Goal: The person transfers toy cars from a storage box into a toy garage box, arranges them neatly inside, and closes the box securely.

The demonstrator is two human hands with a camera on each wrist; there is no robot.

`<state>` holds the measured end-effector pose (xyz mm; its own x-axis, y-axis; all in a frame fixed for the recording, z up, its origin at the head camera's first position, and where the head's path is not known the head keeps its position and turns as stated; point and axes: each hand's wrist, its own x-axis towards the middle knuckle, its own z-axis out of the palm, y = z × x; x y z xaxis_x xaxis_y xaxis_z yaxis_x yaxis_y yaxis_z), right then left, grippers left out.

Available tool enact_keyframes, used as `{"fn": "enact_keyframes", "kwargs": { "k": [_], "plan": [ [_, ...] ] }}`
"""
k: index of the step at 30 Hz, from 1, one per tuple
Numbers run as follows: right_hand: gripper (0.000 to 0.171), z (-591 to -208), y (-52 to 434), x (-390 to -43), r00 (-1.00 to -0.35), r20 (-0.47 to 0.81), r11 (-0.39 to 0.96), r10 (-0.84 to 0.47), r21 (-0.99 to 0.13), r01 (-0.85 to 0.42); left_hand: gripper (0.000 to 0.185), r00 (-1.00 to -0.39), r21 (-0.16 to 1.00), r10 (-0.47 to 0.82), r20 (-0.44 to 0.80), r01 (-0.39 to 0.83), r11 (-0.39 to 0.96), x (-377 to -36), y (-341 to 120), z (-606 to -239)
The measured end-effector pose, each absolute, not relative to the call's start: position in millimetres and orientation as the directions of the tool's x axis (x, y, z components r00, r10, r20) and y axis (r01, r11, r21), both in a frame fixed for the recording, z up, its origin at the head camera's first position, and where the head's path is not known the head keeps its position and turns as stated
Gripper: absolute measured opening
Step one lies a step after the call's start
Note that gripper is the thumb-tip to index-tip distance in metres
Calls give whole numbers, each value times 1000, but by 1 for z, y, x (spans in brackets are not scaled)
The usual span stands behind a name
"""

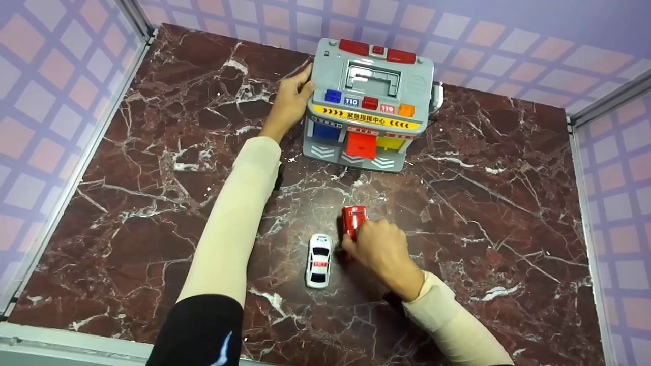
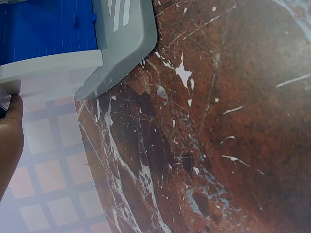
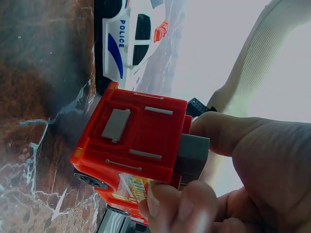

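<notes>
On the dark red marble table (image 1: 508, 213), the person's left hand (image 1: 290, 104) lies against the left side of the grey toy garage (image 1: 368, 104), fingers laid fairly straight along its wall and the thumb at its edge, bracing it and not closing round it; the left wrist view shows only a fingertip against the pale corner beside the blue door (image 2: 46, 29), so the hold cannot be read more finely there. Nearer the person, a white police car (image 1: 319, 260) stands on the table, nose pointing toward the garage, touched by neither hand. Just beside it to the right is the red fire truck (image 1: 353, 220), wheels on the table and front toward the garage's red door (image 1: 360, 145), with open table between them. The right hand (image 1: 381, 251) pinches the truck's rear, thumb on one side and curled fingers (image 3: 180, 206) on the other, as the right wrist view shows. To do this well, the pinch probably needs to sit low and even so the truck rolls straight and does not lift or swerve into the police car; a steady push in line with the red door seems best, while the left hand presses firmly enough that the garage would not slide or tip if the truck meets it.
</notes>
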<state>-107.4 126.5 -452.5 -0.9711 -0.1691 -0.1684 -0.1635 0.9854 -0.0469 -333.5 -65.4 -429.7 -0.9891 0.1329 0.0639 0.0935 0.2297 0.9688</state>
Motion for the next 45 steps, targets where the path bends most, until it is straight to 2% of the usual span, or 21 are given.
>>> {"fn": "enact_keyframes", "kwargs": {
  "k": [12,19,26,36,45],
  "plan": [
    [48,-452,126,-118,-969,-195,988,-152,-62,-142,44,-985,967,140,99,129,220,-334,-66,-431],
    [49,-453,126,-125,-970,-197,990,-141,-49,-134,46,-986,969,128,107,132,208,-355,-67,-460],
    [48,-455,126,-135,-971,-208,993,-119,-41,-113,45,-988,974,133,84,110,198,-337,-65,-435],
    [46,-457,126,-144,-985,-131,993,-114,-43,-110,44,-983,965,149,108,140,223,-335,-65,-432],
    [49,-456,125,-155,-974,-212,997,-81,-31,-76,45,-984,966,146,106,136,218,-335,-66,-432]
  ]
}}
